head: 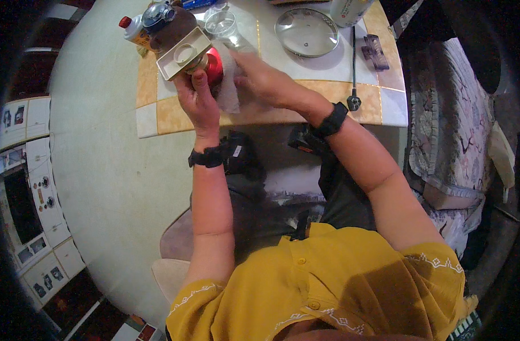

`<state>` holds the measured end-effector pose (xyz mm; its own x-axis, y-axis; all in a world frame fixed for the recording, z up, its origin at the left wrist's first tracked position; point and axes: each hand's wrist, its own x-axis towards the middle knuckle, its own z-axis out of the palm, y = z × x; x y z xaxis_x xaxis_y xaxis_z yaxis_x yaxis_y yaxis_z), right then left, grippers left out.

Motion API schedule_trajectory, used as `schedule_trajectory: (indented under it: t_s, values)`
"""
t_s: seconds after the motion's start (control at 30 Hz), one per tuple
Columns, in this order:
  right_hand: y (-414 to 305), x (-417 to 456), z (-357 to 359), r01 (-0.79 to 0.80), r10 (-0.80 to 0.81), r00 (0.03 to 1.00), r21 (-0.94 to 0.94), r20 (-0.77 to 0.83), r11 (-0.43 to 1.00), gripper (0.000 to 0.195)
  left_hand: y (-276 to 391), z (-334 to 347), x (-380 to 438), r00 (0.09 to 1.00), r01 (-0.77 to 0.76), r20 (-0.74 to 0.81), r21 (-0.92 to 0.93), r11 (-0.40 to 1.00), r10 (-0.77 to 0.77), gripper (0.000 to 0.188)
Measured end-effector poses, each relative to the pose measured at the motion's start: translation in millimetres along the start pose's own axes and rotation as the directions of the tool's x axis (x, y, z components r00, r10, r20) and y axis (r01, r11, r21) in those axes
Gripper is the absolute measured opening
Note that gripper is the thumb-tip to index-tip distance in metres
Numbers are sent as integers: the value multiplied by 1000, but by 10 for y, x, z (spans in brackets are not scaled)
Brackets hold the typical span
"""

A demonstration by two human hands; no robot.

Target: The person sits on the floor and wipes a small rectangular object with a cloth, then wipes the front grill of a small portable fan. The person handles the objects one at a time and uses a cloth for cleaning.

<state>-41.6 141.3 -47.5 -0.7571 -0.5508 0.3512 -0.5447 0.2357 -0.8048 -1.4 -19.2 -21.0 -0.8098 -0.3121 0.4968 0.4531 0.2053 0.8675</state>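
Observation:
My left hand (198, 96) grips a device with a beige rectangular plastic piece (196, 44) bearing a round ring, and a glossy red rounded part (214, 67) beside it. The device is tilted above the near left part of the table, its thumb-side edge close to my thumb. A thin whitish tissue or cloth (230, 87) hangs just right of the red part. My right hand (270, 83), somewhat blurred, holds its edge with the fingers towards the device. Both wrists wear black bands. Part of the device is hidden behind my left fingers.
On the tiled-pattern table (268, 115) stand a clear plastic cup (221, 23), a large brown bottle (174, 25), a white bottle with a red cap (132, 27), a glass lid (307, 32), a power plug (353, 102) on its cord and a purple hair clip (376, 52).

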Motion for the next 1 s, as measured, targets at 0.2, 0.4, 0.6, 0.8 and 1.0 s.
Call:
schedule_trajectory:
  t_s: [0.2, 0.4, 0.6, 0.8, 1.0]
  values:
    - [86, -36, 78, -35, 38, 998, -87, 42, 996, 67, 45, -12, 21, 1000, 2, -13, 0, 1000, -2, 57]
    - [60, -107, 165, 33, -60, 991, -214, -119, 976, 67, 18, -15, 17, 1000, 8, -8, -37, 999, -9, 55]
    - [-268, 4, 70, 67, -93, 963, -110, -254, 992, 61, -76, -64, 6, 1000, 27, 6, 4, 1000, -27, 52]
    - [-285, 27, 61, 52, -44, 950, 19, -309, 998, 55, -58, -47, -4, 997, 71, 28, -10, 997, -70, 49]
    - [-282, -11, 100, -37, 72, 925, 101, -374, 994, 35, -88, -54, 0, 999, 45, 14, -11, 999, -45, 45]
